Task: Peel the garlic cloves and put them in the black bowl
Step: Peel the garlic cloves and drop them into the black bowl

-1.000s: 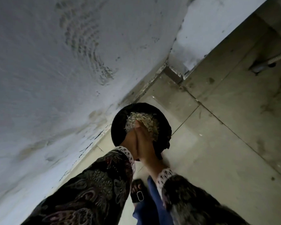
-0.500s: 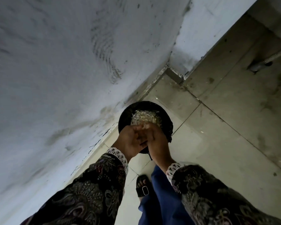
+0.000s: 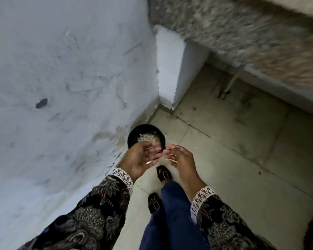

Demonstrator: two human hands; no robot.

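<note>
A round black container (image 3: 133, 135) stands on the tiled floor against the wall, holding a heap of pale papery garlic skins (image 3: 148, 138). My left hand (image 3: 140, 160) and my right hand (image 3: 182, 159) hover above its near rim, palms facing each other with a gap between them. The fingers of both are straight and hold nothing. A few thin pale slivers show in the gap between the fingertips. No whole clove is visible.
A pale blue wall (image 3: 61, 87) fills the left, ending in a pillar corner (image 3: 168, 69). A speckled stone counter (image 3: 242, 33) overhangs at top right, with a pipe (image 3: 229, 83) beneath it. My feet in black sandals (image 3: 163, 175) stand on the floor tiles (image 3: 233, 150).
My hands were pressed together over the container and have come apart with the fingers spread. The view has lifted, so the container looks smaller and lower.
</note>
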